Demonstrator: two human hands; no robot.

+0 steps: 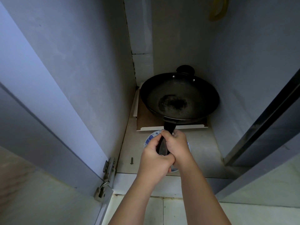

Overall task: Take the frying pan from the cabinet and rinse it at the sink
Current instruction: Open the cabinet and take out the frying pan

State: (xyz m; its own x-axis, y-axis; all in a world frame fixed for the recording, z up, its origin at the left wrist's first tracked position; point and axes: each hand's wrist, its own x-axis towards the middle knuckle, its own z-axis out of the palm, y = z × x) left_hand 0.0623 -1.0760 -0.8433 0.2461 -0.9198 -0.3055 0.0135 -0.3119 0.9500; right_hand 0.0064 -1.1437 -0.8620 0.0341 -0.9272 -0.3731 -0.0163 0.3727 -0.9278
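- Your frying pan [178, 98] is inside the open cabinet, at the back of the cabinet floor [203, 143]. Its bowl faces up and its long handle [169, 125] points toward the front edge.
- Your left grip [152, 157] and right grip [177, 145] are both wrapped around that handle. The right one is further up and the left is at the end, with its thumb across the right wrist.
- The pan lies over a brown cardboard sheet [146, 117] with a white strip [186, 127] along its front edge. Whether the pan rests on the sheet or is lifted off it cannot be told.
- The pan's left rim is near the left wall and its right rim near the right wall. Its small helper handle [185, 70] points at the back wall.
- Directly under your hands, a blue-and-white dish [150, 138] sits near the front edge of the floor, mostly hidden.
- A dark screw [131, 160] lies alone near the front left corner.
- The left door [48, 111] stands open, with a metal hinge [109, 166] at that corner. The right door [267, 127] stands open too.
- A yellow loop [217, 10] hangs high on the right, and what it is cannot be made out.
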